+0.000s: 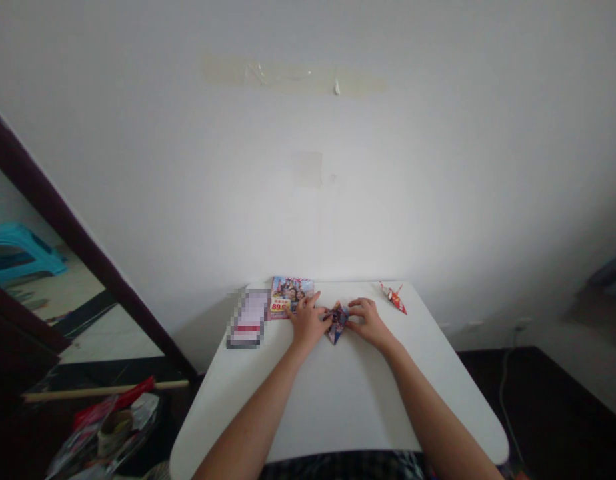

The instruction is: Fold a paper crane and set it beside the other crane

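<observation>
A dark, multicoloured piece of folded paper (337, 324) lies near the far part of the white table (343, 407), its narrow point facing me. My left hand (308, 323) presses its left side with the thumb and fingers closed in on it. From the right, my right hand (369, 323) pinches the paper's other edge between bent fingers and thumb. My fingertips cover parts of both its sides. Beyond my right hand rests a red and white folded paper crane (394, 298), touched by neither hand.
Printed sheets (291, 288) lie at the back, partly under my left hand. Left of them is a blurred-out, phone-like object (249, 319). A white wall (358, 220) rises behind the table. On the floor at lower left are bagged items (115, 430); a blue stool (25, 253) stands farther off.
</observation>
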